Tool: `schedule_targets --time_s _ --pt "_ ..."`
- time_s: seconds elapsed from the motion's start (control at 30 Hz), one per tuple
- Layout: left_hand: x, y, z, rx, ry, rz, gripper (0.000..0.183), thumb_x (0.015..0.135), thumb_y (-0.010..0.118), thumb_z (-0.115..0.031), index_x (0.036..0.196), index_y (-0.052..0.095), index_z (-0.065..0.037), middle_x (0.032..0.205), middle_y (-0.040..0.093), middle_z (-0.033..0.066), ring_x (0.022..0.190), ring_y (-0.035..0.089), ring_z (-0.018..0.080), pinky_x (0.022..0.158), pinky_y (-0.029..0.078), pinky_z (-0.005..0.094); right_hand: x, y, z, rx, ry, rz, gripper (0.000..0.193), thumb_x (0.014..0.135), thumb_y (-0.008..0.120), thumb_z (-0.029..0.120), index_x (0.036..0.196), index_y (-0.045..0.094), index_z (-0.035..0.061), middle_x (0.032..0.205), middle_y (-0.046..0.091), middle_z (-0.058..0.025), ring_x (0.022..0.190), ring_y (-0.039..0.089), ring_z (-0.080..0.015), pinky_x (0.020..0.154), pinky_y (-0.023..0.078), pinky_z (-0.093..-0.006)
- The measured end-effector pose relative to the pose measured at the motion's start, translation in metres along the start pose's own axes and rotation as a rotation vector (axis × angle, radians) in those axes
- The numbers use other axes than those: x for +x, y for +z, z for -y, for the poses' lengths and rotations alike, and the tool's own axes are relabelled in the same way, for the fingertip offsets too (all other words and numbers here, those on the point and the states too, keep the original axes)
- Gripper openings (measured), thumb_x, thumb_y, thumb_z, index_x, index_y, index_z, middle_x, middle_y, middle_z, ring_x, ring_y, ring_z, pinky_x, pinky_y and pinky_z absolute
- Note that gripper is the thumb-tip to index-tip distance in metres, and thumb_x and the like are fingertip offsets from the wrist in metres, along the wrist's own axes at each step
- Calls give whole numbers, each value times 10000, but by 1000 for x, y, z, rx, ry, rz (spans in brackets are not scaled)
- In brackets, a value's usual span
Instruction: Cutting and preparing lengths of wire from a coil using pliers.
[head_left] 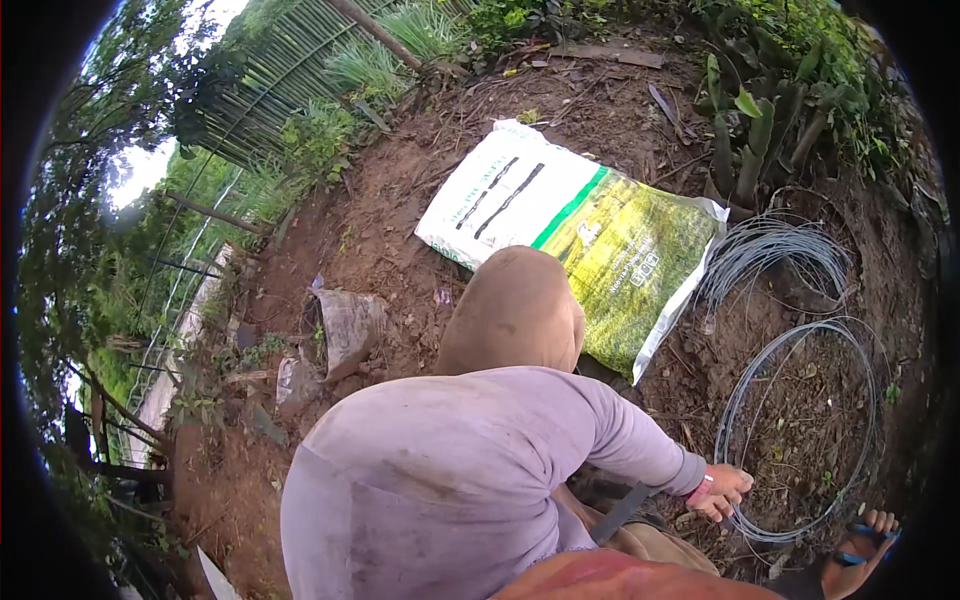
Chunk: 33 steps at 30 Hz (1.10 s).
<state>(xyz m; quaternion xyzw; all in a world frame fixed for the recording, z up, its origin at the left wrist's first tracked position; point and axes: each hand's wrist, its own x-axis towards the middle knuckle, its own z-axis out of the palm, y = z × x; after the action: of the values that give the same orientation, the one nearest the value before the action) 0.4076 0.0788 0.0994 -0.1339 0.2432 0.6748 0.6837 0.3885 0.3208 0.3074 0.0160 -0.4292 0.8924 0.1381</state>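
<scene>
My left arm, in a lavender sleeve, crosses in front of my bent knee (pixel 510 310) and reaches right. At its end my left hand (pixel 722 491), with a red band at the wrist, is closed on the near left edge of a thin grey wire coil (pixel 868 420). This coil lies as a wide, loose ring on the soil. Beyond it sits a thicker, tangled wire bundle (pixel 780 250). A dark flat strip (pixel 622 512) shows below my forearm; I cannot tell what it is. My right hand is not in view.
A large white, green and yellow sack (pixel 610 225) lies flat ahead of my knee. A sandalled foot (pixel 868 542) rests beside the ring. A dirty crumpled sack (pixel 350 330) lies to the left. Plants (pixel 765 130) and a bamboo fence (pixel 280 75) border the brown soil.
</scene>
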Motion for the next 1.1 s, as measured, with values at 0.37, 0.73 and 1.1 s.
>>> schedule_targets --time_s 0.37,0.73,1.1 --pt "-34 20 -134 -134 431 -144 305 818 423 -82 1118 441 -31 905 589 123 731 592 241 637 463 384 -18 2 -74 -707 502 -425 326 906 549 227 1145 478 17 1079 576 -80 1042 545 -194 833 426 -345" --pt "-137 3 -183 759 282 -441 334 850 534 -290 1018 572 -4 887 609 134 724 623 252 575 525 383 -18 108 -174 -237 705 105 380 809 652 180 1071 442 2 1032 554 -161 727 565 -207 580 507 -338" --pt "-125 8 -114 902 210 -156 416 746 615 -224 1111 596 -25 924 648 108 857 610 200 775 482 350 30 118 -181 222 419 35 195 914 503 107 1099 447 85 1027 468 -40 939 478 -161 848 399 -326"
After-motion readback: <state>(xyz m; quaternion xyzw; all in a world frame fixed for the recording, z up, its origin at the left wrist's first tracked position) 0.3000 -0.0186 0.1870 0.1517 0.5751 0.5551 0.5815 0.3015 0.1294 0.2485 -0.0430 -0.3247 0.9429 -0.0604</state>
